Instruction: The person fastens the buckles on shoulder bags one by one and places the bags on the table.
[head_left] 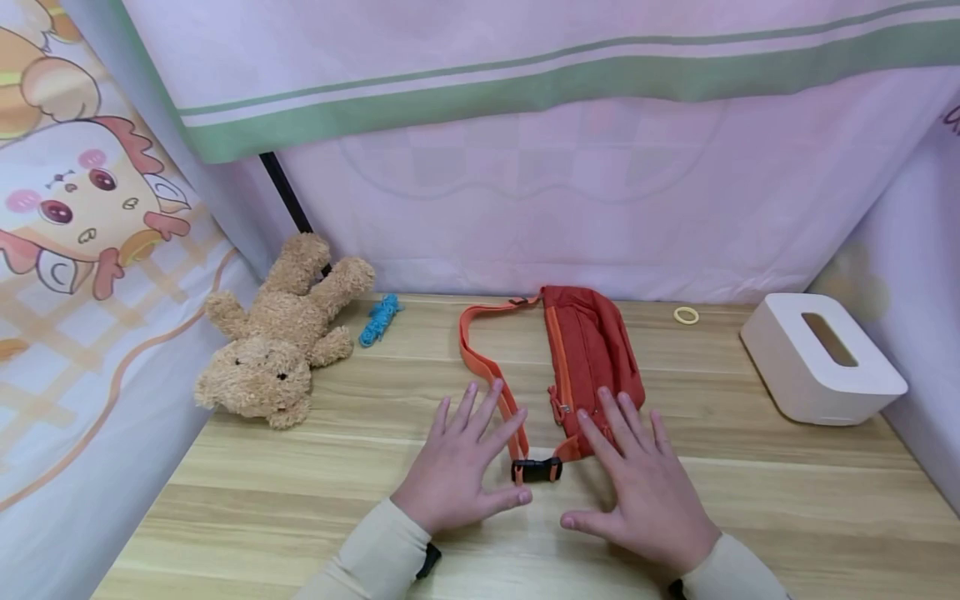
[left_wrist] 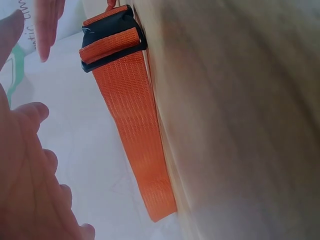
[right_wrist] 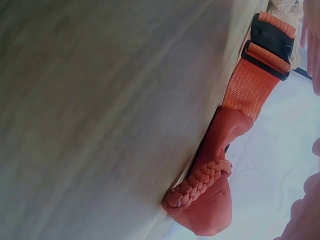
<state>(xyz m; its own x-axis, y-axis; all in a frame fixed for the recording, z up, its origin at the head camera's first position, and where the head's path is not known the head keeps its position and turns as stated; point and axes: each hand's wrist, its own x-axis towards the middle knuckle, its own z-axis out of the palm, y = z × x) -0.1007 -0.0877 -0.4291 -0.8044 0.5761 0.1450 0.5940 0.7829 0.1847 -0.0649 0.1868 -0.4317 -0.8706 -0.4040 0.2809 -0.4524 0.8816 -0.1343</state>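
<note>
A red waist bag (head_left: 592,358) lies on the wooden table in the head view, its orange strap (head_left: 480,360) looped out to the left. A black buckle (head_left: 537,471) joins the strap's ends at the near side. My left hand (head_left: 461,471) is spread over the table left of the buckle, fingertips overlapping the strap in this view. To the buckle's right, my right hand (head_left: 637,483) is spread too, its fingertips over the bag's near end. Neither hand grips anything. In the right wrist view a braided red zipper pull (right_wrist: 197,186) hangs at the bag's end.
A tan teddy bear (head_left: 281,333) lies at the far left beside a bundle of blue cord (head_left: 381,320). A pale yellow ring (head_left: 686,316) sits behind the bag to the right. A white tissue box (head_left: 821,358) stands near the right edge. Curtains (head_left: 525,200) enclose the table.
</note>
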